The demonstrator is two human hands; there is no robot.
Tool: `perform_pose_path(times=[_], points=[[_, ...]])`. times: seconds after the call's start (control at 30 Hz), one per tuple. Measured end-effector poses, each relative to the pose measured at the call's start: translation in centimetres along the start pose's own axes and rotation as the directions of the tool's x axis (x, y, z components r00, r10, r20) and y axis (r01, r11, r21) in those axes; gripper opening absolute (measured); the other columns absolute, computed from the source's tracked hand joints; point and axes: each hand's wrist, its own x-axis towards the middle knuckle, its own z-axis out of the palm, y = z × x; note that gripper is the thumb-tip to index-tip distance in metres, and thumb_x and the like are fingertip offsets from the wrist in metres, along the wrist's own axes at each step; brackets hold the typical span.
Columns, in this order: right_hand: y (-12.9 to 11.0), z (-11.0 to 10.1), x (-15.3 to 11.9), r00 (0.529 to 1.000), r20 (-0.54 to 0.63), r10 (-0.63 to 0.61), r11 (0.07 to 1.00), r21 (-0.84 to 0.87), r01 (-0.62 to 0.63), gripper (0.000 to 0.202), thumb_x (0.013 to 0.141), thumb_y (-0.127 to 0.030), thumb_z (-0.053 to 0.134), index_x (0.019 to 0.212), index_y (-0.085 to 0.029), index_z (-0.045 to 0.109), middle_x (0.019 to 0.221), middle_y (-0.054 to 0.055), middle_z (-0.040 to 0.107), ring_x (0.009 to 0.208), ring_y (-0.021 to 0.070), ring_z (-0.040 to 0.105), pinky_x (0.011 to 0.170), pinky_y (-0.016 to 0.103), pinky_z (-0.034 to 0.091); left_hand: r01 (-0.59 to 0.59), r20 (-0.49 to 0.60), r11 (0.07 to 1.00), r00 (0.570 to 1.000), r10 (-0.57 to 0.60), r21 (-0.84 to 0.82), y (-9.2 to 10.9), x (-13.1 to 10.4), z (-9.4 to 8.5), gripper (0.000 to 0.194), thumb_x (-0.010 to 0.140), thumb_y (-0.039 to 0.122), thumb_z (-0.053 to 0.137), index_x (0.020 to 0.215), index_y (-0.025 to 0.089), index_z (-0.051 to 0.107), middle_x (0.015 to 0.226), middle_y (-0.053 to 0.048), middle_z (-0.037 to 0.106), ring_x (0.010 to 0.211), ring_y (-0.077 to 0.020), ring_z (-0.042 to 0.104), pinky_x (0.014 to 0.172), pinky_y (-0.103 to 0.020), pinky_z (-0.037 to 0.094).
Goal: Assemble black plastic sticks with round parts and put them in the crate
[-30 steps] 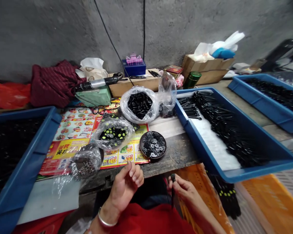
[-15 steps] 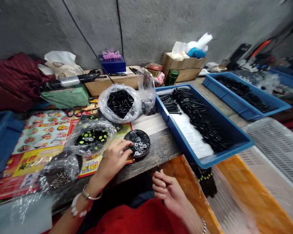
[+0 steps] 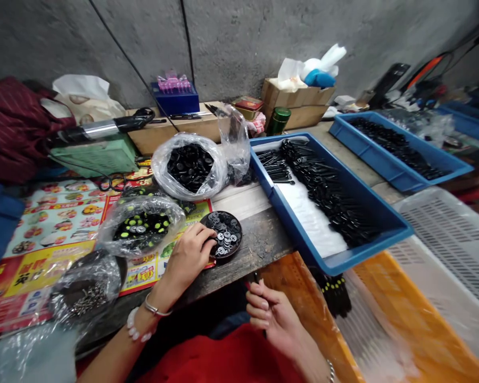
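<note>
My left hand [image 3: 190,254] rests at the left rim of a round dark dish [image 3: 236,247] of small grey discs [image 3: 224,240]. Its thumb and forefinger are pinched together; anything between them is too small to name. Over the dark gap below the bench edge is my right hand [image 3: 272,313], its fingers curled round a thin dark piece [image 3: 256,276] whose tip pokes out at the top. Behind the dish stands a plastic bag of black round parts [image 3: 189,167]. Farther left lies a bag of black and yellow-green parts [image 3: 143,226], with a bag of small metal pins [image 3: 88,299] nearer me.
A blue tray [image 3: 291,226] holds rows of black slender parts [image 3: 327,186]. Behind it to the right is a second blue tray [image 3: 383,154]. White perforated crates [image 3: 447,229] and an orange crate [image 3: 403,287] stand at the right. Scissors [image 3: 114,183] lie on the printed sheet.
The view has shifted slightly. My left hand stays at the dish, its thumb and forefinger now closer together. My right hand still holds the thin dark piece in nearly the same place.
</note>
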Motion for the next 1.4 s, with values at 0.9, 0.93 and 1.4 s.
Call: perform_pose_path(times=[0.9,0.93,1.4], points=[[0.4,0.7,0.5,0.979,-0.183,-0.087,0.971,-0.236,0.042,0.034,0.072,-0.039,0.080,0.073,-0.015,0.056,0.052,-0.010,0.036,0.041,0.0034,0.022,0.039,0.015,0.021,0.004,-0.155,1.000,0.988,-0.007,-0.022,-0.7,0.2,-0.3,0.017,0.089,0.017,0.050,0.088,0.017,0.067,0.088,-0.007,0.072,0.082,-0.0225,0.065,0.078,-0.035,0.049],[0.5,0.6,0.5,0.973,-0.197,-0.123,0.955,-0.290,0.062,0.034,0.073,-0.040,0.079,0.074,-0.015,0.056,0.051,-0.010,0.038,0.041,0.0034,0.024,0.040,0.015,0.022,0.023,-0.161,0.997,0.986,-0.035,-0.078,-0.6,0.2,-0.5,0.017,0.089,0.018,0.051,0.088,0.017,0.068,0.090,-0.007,0.073,0.084,-0.0221,0.066,0.080,-0.035,0.049],[1.5,0.8,1.0,0.894,-0.022,-0.447,0.405,-0.896,0.181,0.045,0.076,-0.054,0.071,0.096,-0.013,0.071,0.058,0.001,0.064,0.044,0.0089,0.050,0.046,0.021,0.040,0.480,0.414,0.527,0.876,-0.247,-0.702,3.3,-4.9,-0.4,0.006,0.072,0.015,0.061,0.072,0.015,0.067,0.067,0.000,0.064,0.059,-0.0121,0.055,0.055,-0.020,0.044]])
